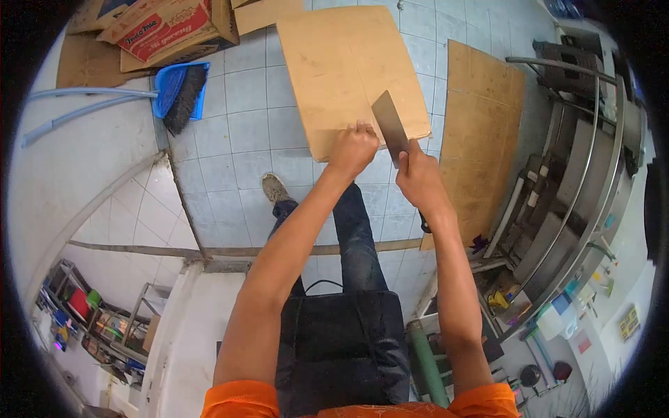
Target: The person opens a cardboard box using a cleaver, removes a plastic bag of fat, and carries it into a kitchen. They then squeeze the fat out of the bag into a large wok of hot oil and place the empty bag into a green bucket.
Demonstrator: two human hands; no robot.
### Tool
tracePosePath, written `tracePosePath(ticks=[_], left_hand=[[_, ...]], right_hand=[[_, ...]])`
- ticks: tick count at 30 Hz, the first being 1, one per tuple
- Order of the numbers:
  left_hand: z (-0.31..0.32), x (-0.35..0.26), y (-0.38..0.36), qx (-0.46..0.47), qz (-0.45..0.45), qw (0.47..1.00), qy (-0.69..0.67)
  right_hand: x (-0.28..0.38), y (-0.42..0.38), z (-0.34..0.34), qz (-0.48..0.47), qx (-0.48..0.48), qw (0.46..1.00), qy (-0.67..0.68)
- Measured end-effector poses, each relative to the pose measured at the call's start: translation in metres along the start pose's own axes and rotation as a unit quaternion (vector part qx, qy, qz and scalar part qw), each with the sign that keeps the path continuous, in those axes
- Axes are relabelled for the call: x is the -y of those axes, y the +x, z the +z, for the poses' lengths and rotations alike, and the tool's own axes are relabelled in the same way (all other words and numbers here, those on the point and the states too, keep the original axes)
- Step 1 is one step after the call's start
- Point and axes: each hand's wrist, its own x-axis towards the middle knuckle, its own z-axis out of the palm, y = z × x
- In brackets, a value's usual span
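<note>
A broad sheet of brown cardboard point(348, 66), which looks like a flattened box, is in front of me over the tiled floor. My left hand point(354, 149) is closed at its near edge, fingers curled over the cardboard. My right hand point(422, 180) is wrapped round the handle of a cleaver point(390, 127). The wide grey blade points up and away, overlapping the cardboard's near right corner in this view. The handle is mostly hidden by the hand, with a dark end showing below it.
A blue dustpan point(198, 111) with a dark brush point(185, 101) lies at left, below stacked cardboard boxes point(167, 31). Another cardboard sheet point(484, 132) lies on the floor at right, beside a metal rack point(568, 188). My shoe point(274, 187) stands on the tiles.
</note>
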Motion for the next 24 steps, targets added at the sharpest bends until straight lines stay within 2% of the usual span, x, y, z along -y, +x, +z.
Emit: tracePosePath(ticks=[4, 7, 9, 12, 19, 20, 22, 24], left_hand=[[-0.011, -0.003, 0.006, 0.037, -0.013, 0.999, -0.017], [-0.008, -0.002, 0.010, 0.018, 0.022, 1.000, -0.004], [-0.009, -0.004, 0.014, 0.051, 0.020, 0.998, -0.023], [-0.002, -0.008, 0.013, -0.001, 0.029, 0.999, -0.037], [0.003, -0.016, 0.008, 0.011, 0.060, 0.996, -0.065], [-0.002, -0.019, 0.005, 0.014, 0.064, 0.996, -0.068], [-0.005, -0.016, 0.004, 0.018, 0.068, 0.995, -0.070], [-0.004, -0.009, 0.004, 0.008, 0.072, 0.996, -0.050]], right_hand=[[0.000, 0.006, -0.002, -0.006, 0.024, 0.999, -0.048], [-0.001, 0.010, -0.007, -0.025, 0.031, 0.997, -0.072], [0.005, 0.012, -0.015, -0.021, 0.039, 0.996, -0.080], [0.010, 0.012, -0.017, -0.007, 0.046, 0.994, -0.103], [-0.002, 0.027, -0.010, 0.013, 0.072, 0.987, -0.142], [-0.001, 0.029, -0.011, 0.012, 0.070, 0.987, -0.142], [0.002, 0.030, -0.012, 0.069, 0.122, 0.986, -0.088], [-0.009, 0.024, -0.003, 0.040, 0.102, 0.990, -0.085]])
